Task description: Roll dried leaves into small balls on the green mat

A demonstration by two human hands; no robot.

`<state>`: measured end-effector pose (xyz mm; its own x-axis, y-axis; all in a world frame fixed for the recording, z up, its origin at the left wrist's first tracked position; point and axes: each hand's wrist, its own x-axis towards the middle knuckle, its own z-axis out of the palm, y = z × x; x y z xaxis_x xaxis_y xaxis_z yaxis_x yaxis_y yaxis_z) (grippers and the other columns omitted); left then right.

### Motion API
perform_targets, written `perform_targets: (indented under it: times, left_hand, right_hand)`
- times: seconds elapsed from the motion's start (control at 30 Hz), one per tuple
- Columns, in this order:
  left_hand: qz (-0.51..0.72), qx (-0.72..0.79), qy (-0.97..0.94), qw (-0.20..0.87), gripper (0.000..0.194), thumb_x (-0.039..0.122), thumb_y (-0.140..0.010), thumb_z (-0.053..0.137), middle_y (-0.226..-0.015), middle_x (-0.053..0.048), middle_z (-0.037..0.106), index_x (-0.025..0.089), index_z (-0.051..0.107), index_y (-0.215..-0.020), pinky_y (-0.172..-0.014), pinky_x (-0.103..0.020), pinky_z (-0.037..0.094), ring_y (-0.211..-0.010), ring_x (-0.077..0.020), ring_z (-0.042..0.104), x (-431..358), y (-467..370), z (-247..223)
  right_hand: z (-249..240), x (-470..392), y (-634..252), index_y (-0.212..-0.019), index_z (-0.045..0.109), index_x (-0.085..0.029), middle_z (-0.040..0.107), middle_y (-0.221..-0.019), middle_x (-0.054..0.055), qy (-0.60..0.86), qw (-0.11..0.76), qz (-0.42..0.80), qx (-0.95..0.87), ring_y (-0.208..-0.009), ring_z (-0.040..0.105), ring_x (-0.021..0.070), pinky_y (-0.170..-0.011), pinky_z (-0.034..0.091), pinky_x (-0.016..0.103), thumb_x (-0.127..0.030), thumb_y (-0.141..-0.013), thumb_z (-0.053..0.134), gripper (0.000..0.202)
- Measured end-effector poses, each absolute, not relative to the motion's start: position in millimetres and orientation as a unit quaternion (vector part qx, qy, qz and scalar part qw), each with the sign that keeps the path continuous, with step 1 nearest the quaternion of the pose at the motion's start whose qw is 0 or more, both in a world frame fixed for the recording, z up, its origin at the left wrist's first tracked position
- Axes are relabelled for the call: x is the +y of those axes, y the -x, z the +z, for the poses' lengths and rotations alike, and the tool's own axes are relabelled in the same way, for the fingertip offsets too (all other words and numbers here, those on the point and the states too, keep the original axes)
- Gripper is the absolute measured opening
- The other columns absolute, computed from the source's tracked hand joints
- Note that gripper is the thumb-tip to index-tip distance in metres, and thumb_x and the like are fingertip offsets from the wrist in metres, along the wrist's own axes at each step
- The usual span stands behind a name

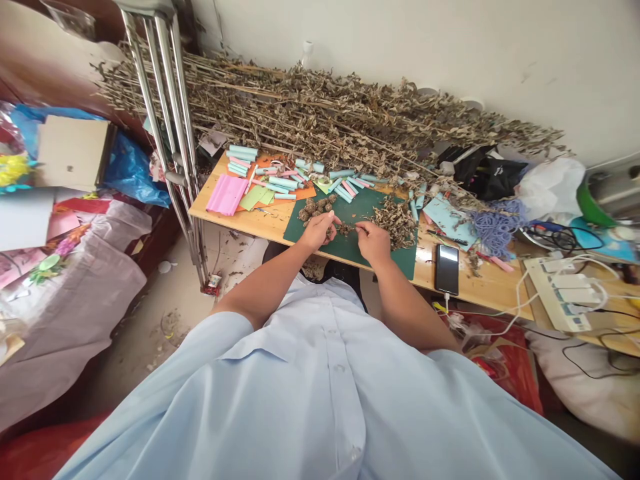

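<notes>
Over a dark green cutting mat on the table, my left hand is closed, its fingers curled around a small clump of dried leaves. To its right, my right hand is closed in a pinch, its fingertips at the edge of some dried leaf bits lying between both hands. What exactly the right fingertips hold is too small to make out. Just beyond my left hand sit several brown balls of crumpled dried leaves. A loose heap of dried leaves lies beside my right hand.
Long bundles of dried leafy stalks line the back of the table. Rolled blue and pink papers and a pink paper stack lie left. A phone, purple yarn and power strip lie right. Metal crutches lean at left.
</notes>
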<state>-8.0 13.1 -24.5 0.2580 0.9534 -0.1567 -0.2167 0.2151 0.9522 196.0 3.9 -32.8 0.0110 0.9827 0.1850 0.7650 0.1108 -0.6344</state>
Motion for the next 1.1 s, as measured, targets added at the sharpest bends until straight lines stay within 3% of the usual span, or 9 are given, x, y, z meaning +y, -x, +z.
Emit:
perform_targets:
  times: [0.23,0.37,0.53,0.7,0.8,0.9,0.97,1.03,1.1]
  left_hand:
    - [0.442,0.423,-0.432,0.662,0.057,0.068,-0.096,0.040,-0.050,0.003,0.052,0.016,0.062,-0.097,-0.038,-0.021,0.024,-0.032,-0.0059,0.031,12.6,7.9,-23.0]
    - [0.452,0.410,-0.428,0.666,0.061,0.071,-0.096,0.036,-0.051,0.003,0.051,0.017,0.063,-0.103,-0.038,-0.022,0.025,-0.033,-0.0073,0.034,12.9,7.5,-25.8]
    - [0.456,0.433,-0.410,0.661,0.062,0.073,-0.094,0.039,-0.060,0.002,0.052,0.018,0.062,-0.107,-0.039,-0.023,0.025,-0.038,-0.0073,0.037,15.8,5.4,-31.7]
    - [0.448,0.443,-0.454,0.630,0.058,0.070,-0.094,0.043,-0.059,0.003,0.048,0.017,0.064,-0.105,-0.042,-0.026,0.029,-0.041,-0.0090,0.038,19.2,4.2,-37.3]
    - [0.461,0.446,-0.508,0.575,0.056,0.067,-0.096,0.044,-0.059,0.001,0.051,0.016,0.066,-0.101,-0.053,-0.028,0.041,-0.052,-0.0123,0.048,20.0,4.1,-37.2]
    - [0.480,0.450,-0.554,0.510,0.052,0.061,-0.097,0.046,-0.072,-0.003,0.062,0.014,0.069,-0.097,-0.073,-0.028,0.048,-0.073,-0.0151,0.059,20.5,4.6,-34.1]
    - [0.481,0.454,-0.556,0.503,0.050,0.058,-0.098,0.047,-0.081,-0.005,0.066,0.014,0.070,-0.096,-0.077,-0.027,0.049,-0.079,-0.0150,0.060,20.5,4.9,-31.4]
    - [0.469,0.460,-0.534,0.532,0.049,0.059,-0.097,0.048,-0.074,-0.003,0.064,0.014,0.069,-0.097,-0.067,-0.026,0.047,-0.069,-0.0135,0.058,20.1,5.0,-29.1]
    - [0.453,0.462,-0.497,0.579,0.051,0.062,-0.097,0.046,-0.056,0.002,0.053,0.016,0.068,-0.101,-0.052,-0.026,0.039,-0.050,-0.0120,0.049,19.3,4.7,-27.8]
  right_hand:
    - [-21.3,0.3,-184.5,-0.096,0.078,-0.022,0.077,-0.087,0.006,0.649,0.327,0.209,-0.654,-0.078,0.069,0.0236,-0.078,0.054,0.037,-0.040,-0.090,0.061,0.025]
    - [-8.8,-7.2,-164.5,-0.098,0.077,-0.022,0.075,-0.097,0.006,0.560,0.360,0.221,-0.713,-0.088,0.068,0.0215,-0.084,0.053,0.035,-0.039,-0.093,0.058,0.025]
    - [2.6,-20.1,-141.7,-0.115,0.073,-0.023,0.071,-0.112,0.008,0.517,0.259,0.153,-0.802,-0.096,0.064,0.0227,-0.081,0.050,0.033,-0.032,-0.093,0.060,0.027]
    - [5.5,-27.4,-128.9,-0.098,0.073,-0.018,0.069,-0.099,0.011,0.541,0.160,0.055,-0.824,-0.090,0.061,0.0232,-0.075,0.043,0.032,-0.024,-0.097,0.049,0.025]
    - [4.3,-26.6,-125.5,-0.091,0.071,-0.016,0.068,-0.093,0.012,0.539,0.146,0.032,-0.829,-0.085,0.059,0.0225,-0.074,0.041,0.033,-0.024,-0.099,0.044,0.029]
    - [2.0,-23.1,-124.1,-0.085,0.068,-0.017,0.068,-0.088,0.012,0.545,0.162,0.040,-0.821,-0.082,0.058,0.0226,-0.074,0.041,0.033,-0.022,-0.095,0.047,0.025]
    - [-0.3,-19.8,-124.0,-0.080,0.066,-0.019,0.068,-0.086,0.011,0.548,0.198,0.069,-0.809,-0.082,0.059,0.0226,-0.076,0.043,0.033,-0.021,-0.092,0.049,0.021]
    - [-3.5,-16.1,-124.3,-0.077,0.064,-0.021,0.068,-0.084,0.009,0.549,0.258,0.127,-0.785,-0.082,0.060,0.0218,-0.078,0.046,0.033,-0.023,-0.090,0.051,0.019]
    - [-7.7,-12.0,-124.6,-0.079,0.065,-0.022,0.068,-0.080,0.006,0.555,0.318,0.225,-0.735,-0.075,0.060,0.0196,-0.075,0.048,0.032,-0.028,-0.089,0.052,0.018]
